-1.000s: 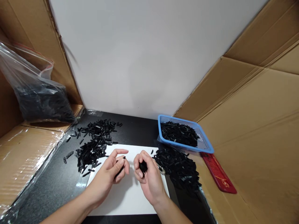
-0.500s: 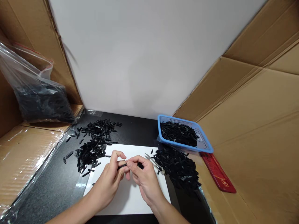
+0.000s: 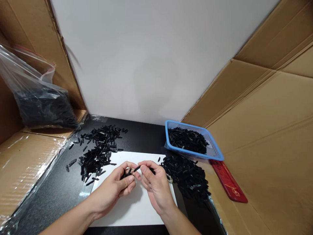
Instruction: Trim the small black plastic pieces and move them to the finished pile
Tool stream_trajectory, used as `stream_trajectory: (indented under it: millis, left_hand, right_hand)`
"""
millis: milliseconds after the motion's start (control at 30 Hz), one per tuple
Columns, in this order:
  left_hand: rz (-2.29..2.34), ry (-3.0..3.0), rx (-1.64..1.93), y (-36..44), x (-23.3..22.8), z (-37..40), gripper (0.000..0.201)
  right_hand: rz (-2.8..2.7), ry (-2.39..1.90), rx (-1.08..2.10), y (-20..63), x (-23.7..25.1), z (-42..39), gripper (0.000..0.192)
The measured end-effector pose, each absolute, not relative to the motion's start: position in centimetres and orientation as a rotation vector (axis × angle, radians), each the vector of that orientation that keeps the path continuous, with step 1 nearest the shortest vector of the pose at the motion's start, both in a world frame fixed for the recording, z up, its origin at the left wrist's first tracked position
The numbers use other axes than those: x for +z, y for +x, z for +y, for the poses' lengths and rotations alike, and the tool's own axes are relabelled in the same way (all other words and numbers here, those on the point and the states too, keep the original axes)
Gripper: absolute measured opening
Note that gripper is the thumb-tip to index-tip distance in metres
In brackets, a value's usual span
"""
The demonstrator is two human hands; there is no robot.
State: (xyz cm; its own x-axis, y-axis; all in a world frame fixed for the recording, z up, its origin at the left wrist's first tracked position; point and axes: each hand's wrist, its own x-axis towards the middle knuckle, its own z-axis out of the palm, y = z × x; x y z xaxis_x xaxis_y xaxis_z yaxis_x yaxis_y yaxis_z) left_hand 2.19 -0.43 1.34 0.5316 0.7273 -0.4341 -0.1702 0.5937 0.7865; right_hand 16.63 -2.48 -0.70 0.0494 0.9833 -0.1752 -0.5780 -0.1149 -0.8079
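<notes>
Two heaps point(image 3: 99, 150) point(image 3: 187, 176) of black parts lay beside white sheet point(image 3: 132, 209), blue basket point(image 3: 210, 150) part-filled. Left hand point(image 3: 117, 186), right hand point(image 3: 154, 184) pinched one black piece point(image 3: 137, 168) between fingertips; many seemingly left.

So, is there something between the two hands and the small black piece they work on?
No. The small black piece is already pinched between the fingertips of the left hand and the right hand, above the white sheet. Nothing visible stands between them. The loose black piles lie to either side, apart from the hands.

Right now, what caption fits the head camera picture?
Two hands, left hand and right hand, pinch a small black piece above white paper.
</notes>
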Motion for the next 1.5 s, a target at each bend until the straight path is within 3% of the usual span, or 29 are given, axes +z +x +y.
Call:
stream_trajectory:
  millis: [400, 567, 700, 867, 1300, 1500]
  left_hand:
    - [0.841, 0.82, 0.618, 2.5, 1.3, -0.2, 0.029]
    - [0.89, 0.892, 0.716, 2.4, 0.9, -0.2, 0.025]
    - [0.927, 0.978, 0.77, 2.5, 0.3, -0.4, 0.025]
    - [0.903, 1.011, 0.763, 2.7, 0.1, -0.5, 0.029]
    - [0.964, 0.719, 0.783, 2.4, 1.5, -0.2, 0.034]
    - [0.939, 0.809, 0.759, 2.5, 1.4, -0.1, 0.026]
  right_hand:
    - [-0.558, -0.877, 1.489, 16.8, -0.6, -2.5, 0.024]
    - [-0.537, -0.847, 1.526, 16.6, -0.9, -2.4, 0.035]
    - [-0.707, -0.996, 1.548, 15.8, -1.7, -2.6, 0.03]
    - [-0.939, -1.101, 1.309, 15.5, -1.9, -2.8, 0.019]
    - [-0.564, -0.915, 1.527, 16.4, -0.9, -2.4, 0.025]
    - [-0.53, -0.896, 1.542, 16.4, -0.9, -2.4, 0.026]
